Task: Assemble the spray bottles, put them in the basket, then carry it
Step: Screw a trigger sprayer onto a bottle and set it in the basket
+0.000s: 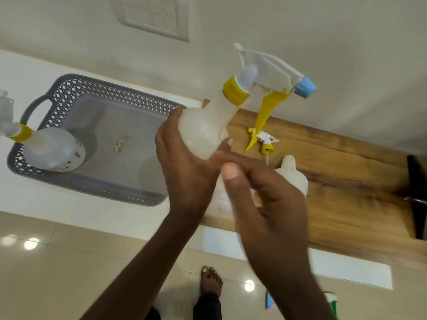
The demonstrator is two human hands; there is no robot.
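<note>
My left hand (187, 162) grips the round body of a translucent spray bottle (203, 130) held up over the counter, tilted to the right. Its spray head (270, 72) is on: yellow collar, white top, yellow trigger, blue nozzle. My right hand (261, 190) is just below and right of the bottle's base, fingers apart, fingertips touching it. A grey perforated basket (111, 91) stands to the left with one assembled bottle (53, 148) lying in it. A loose spray head (261, 139) and a bare bottle (293, 174) rest on the wooden board.
The wooden board (346, 181) lies on a white counter (69, 211) against a cream wall with a switch plate (154, 15). A dark object (418, 197) sits at the board's right end. Tiled floor and my foot (210, 280) are below.
</note>
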